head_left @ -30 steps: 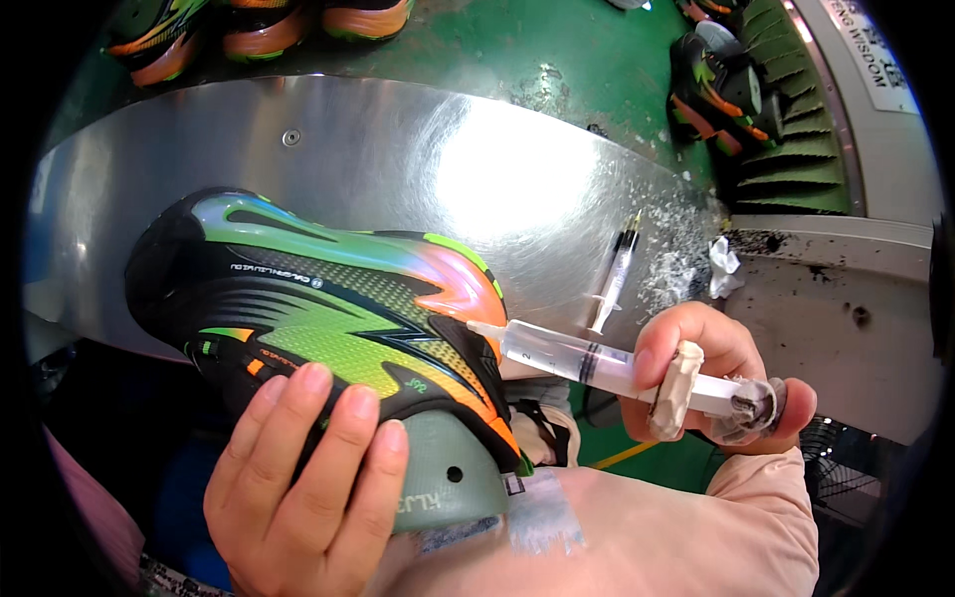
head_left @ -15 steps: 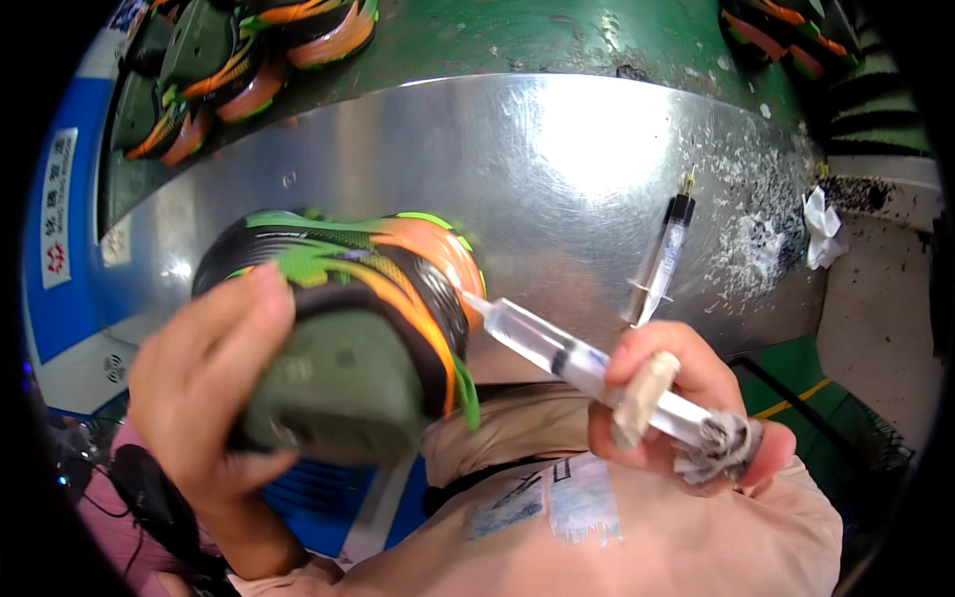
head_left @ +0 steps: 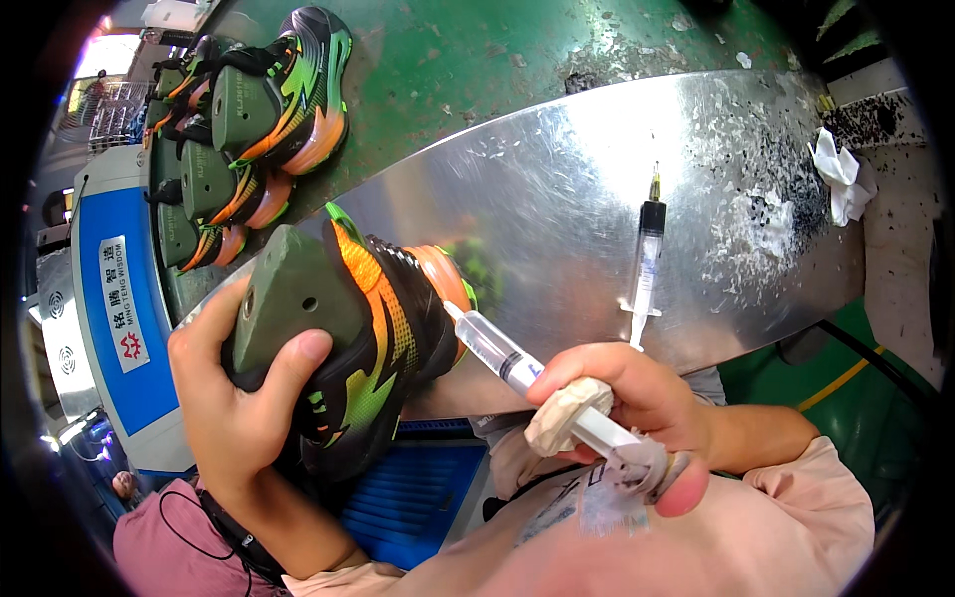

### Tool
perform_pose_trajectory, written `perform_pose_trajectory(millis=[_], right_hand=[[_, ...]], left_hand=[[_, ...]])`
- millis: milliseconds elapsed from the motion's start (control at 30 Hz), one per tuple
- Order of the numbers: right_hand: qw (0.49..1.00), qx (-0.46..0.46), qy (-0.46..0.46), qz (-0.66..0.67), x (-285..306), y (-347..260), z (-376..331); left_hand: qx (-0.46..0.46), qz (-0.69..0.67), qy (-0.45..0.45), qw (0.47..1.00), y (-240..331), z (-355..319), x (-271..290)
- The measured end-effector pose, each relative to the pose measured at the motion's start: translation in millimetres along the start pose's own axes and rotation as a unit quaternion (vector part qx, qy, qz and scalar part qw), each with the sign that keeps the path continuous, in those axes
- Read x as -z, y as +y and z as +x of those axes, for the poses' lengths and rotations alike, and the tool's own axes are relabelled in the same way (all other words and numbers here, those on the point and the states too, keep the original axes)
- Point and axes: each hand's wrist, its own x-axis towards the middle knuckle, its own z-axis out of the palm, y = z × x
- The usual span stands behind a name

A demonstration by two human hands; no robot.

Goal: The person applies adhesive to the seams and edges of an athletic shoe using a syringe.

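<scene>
My left hand (head_left: 234,383) grips the dark green shoe last (head_left: 298,298) inside a black, orange and green sports shoe (head_left: 393,328). The shoe is held tilted at the near edge of the metal sheet, its heel toward the right. In my right hand (head_left: 637,398) is a clear syringe (head_left: 492,350), its thumb on the wrapped plunger end. A whitish wrapping (head_left: 569,416) surrounds the syringe by the fingers. The syringe tip touches or nearly touches the shoe by its translucent orange heel part (head_left: 443,277).
A second syringe (head_left: 647,254) with dark contents lies on the metal sheet (head_left: 537,189). Crumpled white paper (head_left: 844,177) and dark specks lie to the right. Several shoes on lasts (head_left: 244,114) stand at the far left on the green surface. A blue and white machine (head_left: 134,308) is at left.
The shoe has been turned, its last now pointing up and left. The syringe has shifted slightly left with its tip still by the heel. The whole view has also swung.
</scene>
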Motion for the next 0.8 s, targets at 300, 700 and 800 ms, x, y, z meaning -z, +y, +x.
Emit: perform_pose_trajectory(millis=[300, 700, 800], right_hand=[[0.979, 0.046, 0.15, -0.129, 3, -20, 10], [0.91, 0.163, 0.017, -0.381, 13, -44, 43], [0.844, 0.195, -0.088, -0.492, 13, -39, 48]], left_hand=[[-0.186, 0.136, 0.043, 0.972, -11, -5, -4], [-0.341, 0.105, 0.18, 0.917, -45, -78, -72], [-0.348, 0.096, 0.185, 0.914, -39, -72, -76]])
